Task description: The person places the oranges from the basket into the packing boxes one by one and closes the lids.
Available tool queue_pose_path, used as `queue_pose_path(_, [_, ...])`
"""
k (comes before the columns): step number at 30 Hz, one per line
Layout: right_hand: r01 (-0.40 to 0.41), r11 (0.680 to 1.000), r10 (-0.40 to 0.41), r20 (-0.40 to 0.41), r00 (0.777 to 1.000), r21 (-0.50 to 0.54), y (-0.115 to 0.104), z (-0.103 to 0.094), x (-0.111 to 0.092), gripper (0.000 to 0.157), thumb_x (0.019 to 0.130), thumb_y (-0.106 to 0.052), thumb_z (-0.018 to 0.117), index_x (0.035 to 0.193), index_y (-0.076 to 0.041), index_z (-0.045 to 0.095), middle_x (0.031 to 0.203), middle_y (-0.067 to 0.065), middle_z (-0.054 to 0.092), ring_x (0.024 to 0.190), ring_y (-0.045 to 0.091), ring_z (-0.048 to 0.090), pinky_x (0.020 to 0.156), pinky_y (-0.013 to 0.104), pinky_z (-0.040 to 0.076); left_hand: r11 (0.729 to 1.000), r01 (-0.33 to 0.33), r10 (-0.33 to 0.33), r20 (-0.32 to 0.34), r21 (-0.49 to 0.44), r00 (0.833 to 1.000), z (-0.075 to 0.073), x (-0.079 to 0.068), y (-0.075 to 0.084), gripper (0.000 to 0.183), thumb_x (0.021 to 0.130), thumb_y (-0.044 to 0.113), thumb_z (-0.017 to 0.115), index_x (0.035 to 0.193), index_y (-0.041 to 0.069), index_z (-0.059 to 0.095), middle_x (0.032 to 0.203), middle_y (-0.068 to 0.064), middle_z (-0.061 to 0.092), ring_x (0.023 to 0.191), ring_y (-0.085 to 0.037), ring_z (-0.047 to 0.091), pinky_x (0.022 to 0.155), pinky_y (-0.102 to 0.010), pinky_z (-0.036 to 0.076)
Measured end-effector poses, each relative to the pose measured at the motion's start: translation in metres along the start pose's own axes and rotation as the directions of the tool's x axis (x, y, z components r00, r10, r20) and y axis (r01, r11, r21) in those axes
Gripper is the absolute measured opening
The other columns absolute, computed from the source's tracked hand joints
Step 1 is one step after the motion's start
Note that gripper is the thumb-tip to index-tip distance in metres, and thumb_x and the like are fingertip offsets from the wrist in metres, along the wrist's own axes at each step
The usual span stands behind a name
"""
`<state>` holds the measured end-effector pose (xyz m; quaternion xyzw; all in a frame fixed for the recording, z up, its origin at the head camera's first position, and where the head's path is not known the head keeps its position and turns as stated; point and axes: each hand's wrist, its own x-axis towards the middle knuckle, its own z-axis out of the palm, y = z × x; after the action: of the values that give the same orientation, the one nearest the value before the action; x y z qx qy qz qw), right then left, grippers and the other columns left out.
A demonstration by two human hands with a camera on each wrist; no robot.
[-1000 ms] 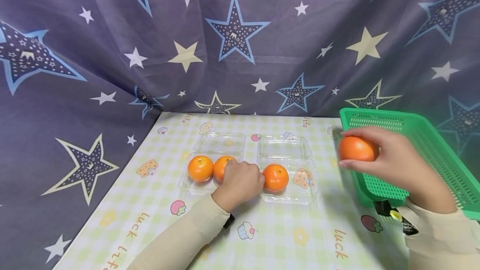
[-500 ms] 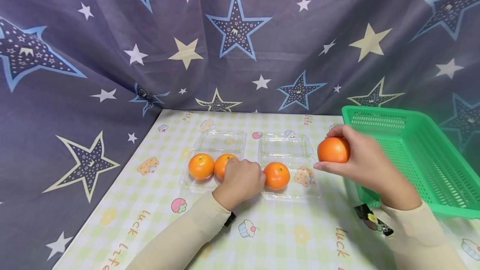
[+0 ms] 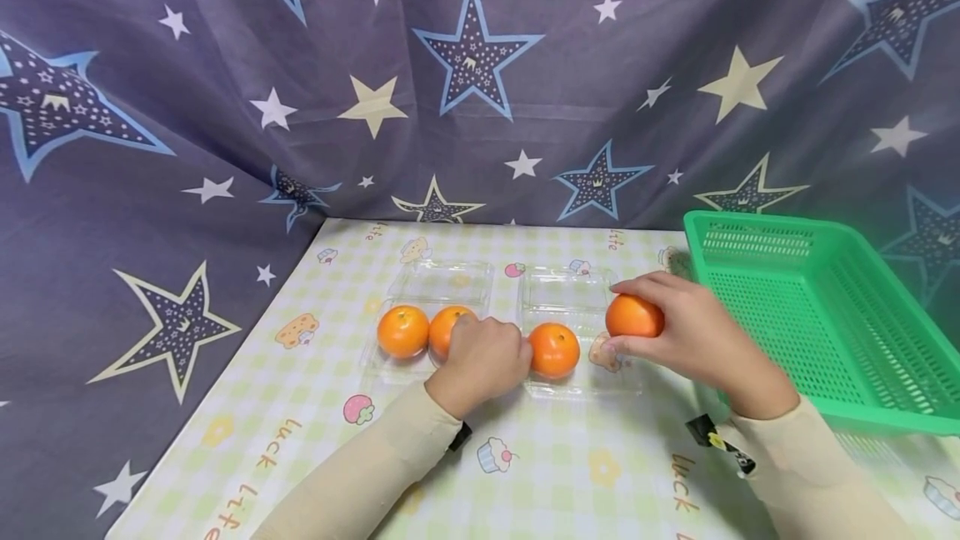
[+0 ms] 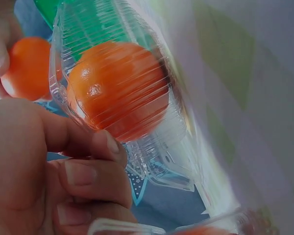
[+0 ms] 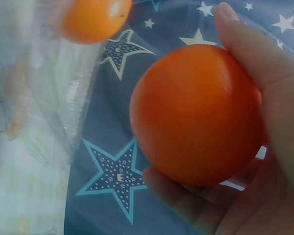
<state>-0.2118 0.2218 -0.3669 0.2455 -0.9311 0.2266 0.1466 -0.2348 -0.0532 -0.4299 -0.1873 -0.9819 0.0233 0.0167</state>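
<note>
- Currently grips an orange (image 3: pixel 634 316) in the right hand (image 3: pixel 693 332), with thumb on the near side and fingers on the far side, presumably to leave its underside free.
- Holds it over the right part of the right clear container (image 3: pixel 585 387), near the seated orange (image 3: pixel 553 350) but apart from it, likely because of the room there.
- With the left hand (image 3: pixel 483 357), fingers curled, pinches the left edge of that container, probably to steady such light plastic.
- Has two oranges (image 3: pixel 403 332) side by side in the left clear container (image 3: pixel 397 371), one partly behind the left hand.
- Has the lids (image 3: pixel 442 282) folded open toward the far side, seemingly for access from above.
- Has the green basket (image 3: pixel 802 323) at right on the bench (image 3: pixel 555 473), perhaps for easy right-hand reach.
</note>
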Motion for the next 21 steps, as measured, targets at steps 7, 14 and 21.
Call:
queue_pose_path(7, [-0.012, 0.999, 0.014, 0.064, 0.998, -0.04, -0.003, 0.016, 0.0, 0.078, 0.069, -0.064, 0.089, 0.133, -0.025, 0.067, 0.122, 0.002, 0.068, 0.094, 0.019, 0.066, 0.078, 0.041, 0.057, 1.0, 0.02, -0.021, 0.012, 0.015, 1.0, 0.0, 0.002, -0.005, 0.045, 0.104, 0.042, 0.041, 0.071, 0.02, 0.061, 0.068, 0.0, 0.06, 0.065, -0.02, 0.058, 0.073, -0.047, 0.042])
queue_pose_path(14, [-0.052, 0.997, 0.058, 0.09, 0.994, -0.062, -0.005, 0.031, 0.001, 0.08, 0.066, -0.064, 0.091, 0.126, -0.018, 0.063, 0.12, 0.003, 0.069, 0.097, 0.023, 0.062, 0.081, 0.044, 0.055, 1.0, 0.019, -0.019, 0.032, 0.025, 0.999, -0.002, 0.004, -0.011, 0.042, 0.103, 0.042, 0.041, 0.073, 0.021, 0.061, 0.067, -0.001, 0.059, 0.063, -0.021, 0.056, 0.074, -0.049, 0.043])
queue_pose_path(21, [-0.025, 0.998, 0.03, 0.091, 0.995, -0.058, -0.004, 0.042, 0.002, 0.079, 0.063, -0.059, 0.095, 0.124, -0.018, 0.067, 0.12, 0.005, 0.064, 0.097, 0.024, 0.063, 0.083, 0.044, 0.057, 0.998, 0.061, -0.061, 0.019, 0.002, 0.998, -0.001, 0.005, -0.017, 0.045, 0.103, 0.043, 0.04, 0.074, 0.018, 0.063, 0.073, -0.003, 0.064, 0.072, -0.023, 0.063, 0.08, -0.051, 0.045])
